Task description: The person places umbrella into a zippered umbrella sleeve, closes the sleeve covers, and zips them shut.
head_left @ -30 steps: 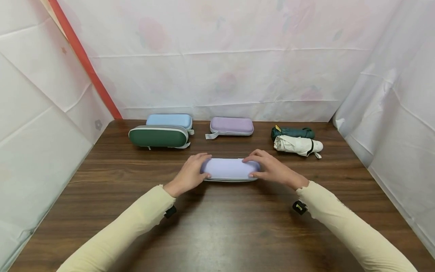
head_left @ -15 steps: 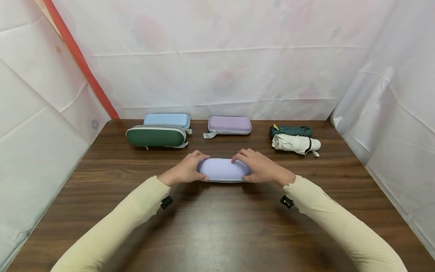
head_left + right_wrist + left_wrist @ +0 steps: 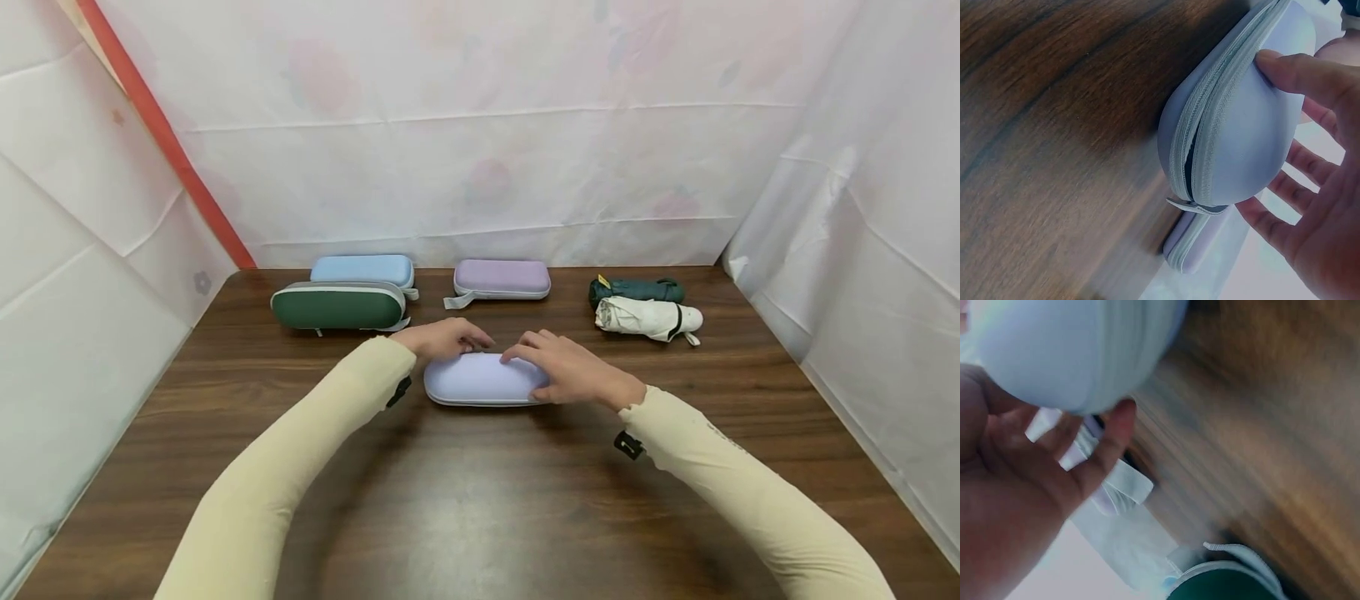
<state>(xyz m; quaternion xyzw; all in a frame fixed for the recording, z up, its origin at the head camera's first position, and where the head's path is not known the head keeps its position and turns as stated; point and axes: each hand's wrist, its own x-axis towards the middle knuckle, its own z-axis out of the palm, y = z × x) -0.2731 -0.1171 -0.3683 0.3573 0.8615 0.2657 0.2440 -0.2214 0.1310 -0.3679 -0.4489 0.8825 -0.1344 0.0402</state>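
A lavender zip case [image 3: 480, 379] with rounded ends lies lengthwise on the table in the head view. My right hand [image 3: 566, 367] grips its right end, thumb on the near side and fingers over the far side. In the right wrist view the zip case [image 3: 1241, 144] shows a narrow dark gap between its zip edges near a small grey tab [image 3: 1194, 206]. Behind the left end, my left hand [image 3: 442, 337] reaches along the far edge with fingers extended. A fingertip [image 3: 1124, 415] touches or nearly touches the case in the left wrist view.
At the back left, a dark green case [image 3: 337, 307] stands before a light blue case [image 3: 363, 269]. A purple case [image 3: 501, 277] lies at the back middle. A folded dark green umbrella [image 3: 641, 289] and a white one [image 3: 648, 318] lie at right. Cloth walls surround the table [image 3: 465, 500].
My left hand has let go of the case's left end and moved behind it, toward the middle of the far edge. The right hand keeps its grip. The view has shifted slightly.
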